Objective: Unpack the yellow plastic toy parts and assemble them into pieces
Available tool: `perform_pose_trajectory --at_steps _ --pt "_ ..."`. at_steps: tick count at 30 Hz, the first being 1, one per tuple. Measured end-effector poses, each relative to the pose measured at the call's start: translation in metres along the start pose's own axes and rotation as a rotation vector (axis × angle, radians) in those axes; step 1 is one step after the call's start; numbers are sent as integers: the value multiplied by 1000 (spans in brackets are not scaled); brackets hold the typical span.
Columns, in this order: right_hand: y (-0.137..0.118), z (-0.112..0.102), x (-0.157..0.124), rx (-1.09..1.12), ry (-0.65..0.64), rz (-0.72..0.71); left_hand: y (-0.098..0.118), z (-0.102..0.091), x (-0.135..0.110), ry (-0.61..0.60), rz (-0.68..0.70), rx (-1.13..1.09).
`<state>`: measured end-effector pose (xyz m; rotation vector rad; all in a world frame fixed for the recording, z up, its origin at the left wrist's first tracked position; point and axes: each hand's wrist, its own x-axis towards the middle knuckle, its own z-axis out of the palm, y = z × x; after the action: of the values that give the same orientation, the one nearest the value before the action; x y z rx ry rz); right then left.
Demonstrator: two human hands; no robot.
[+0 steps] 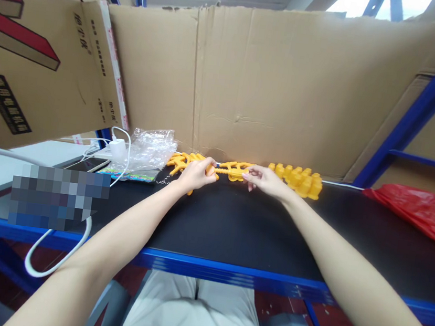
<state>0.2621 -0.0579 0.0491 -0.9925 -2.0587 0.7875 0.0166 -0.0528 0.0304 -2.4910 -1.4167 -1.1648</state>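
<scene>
A thin yellow ribbed strip (227, 172) runs level between my two hands, just above the black tabletop. My left hand (197, 174) is closed on its left end, thumb and fingers pressed together. The other end is pinched by my right hand (266, 181), whose lower fingers curl loosely. Behind the strip lies a yellow branching plastic piece (237, 164). More yellow branching parts (178, 162) lie beside and partly behind my left hand. To the right of my right hand stands a cluster of several yellow knobbed plastic pieces (304, 183).
Clear plastic wrapping (150, 149) and a white charger (117, 149) with cables lie at the left. A red plastic bag (420, 211) lies at the right. Cardboard (290, 87) walls the back; a blue metal edge (235, 273) borders the black tabletop (233, 228).
</scene>
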Motion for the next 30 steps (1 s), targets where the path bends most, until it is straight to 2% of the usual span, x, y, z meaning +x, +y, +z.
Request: perform_pose_trajectory --at_steps 3,8,10,13,16,19,24,27,30 --pt "3 6 0 -76 90 -35 3 0 1 -4 -41 -76" --pt "-2 17 0 -470 362 -127 12 1 1 -35 -71 -187" --pt "-4 21 1 -594 434 -100 15 1 0 -17 -55 -175" --pt "-5 24 4 -683 464 -28 17 2 -2 6 -21 -102" --pt "-7 24 5 -643 447 58 19 2 -5 32 44 -12" --pt "-10 22 6 -471 394 163 24 0 -6 85 96 43" --pt "-19 15 6 -136 314 260 28 -3 -4 88 53 -1" --pt "-20 12 4 -31 189 249 24 -4 -2 55 2 -30" --pt "-15 9 2 51 85 130 16 -3 0 46 -40 -49"
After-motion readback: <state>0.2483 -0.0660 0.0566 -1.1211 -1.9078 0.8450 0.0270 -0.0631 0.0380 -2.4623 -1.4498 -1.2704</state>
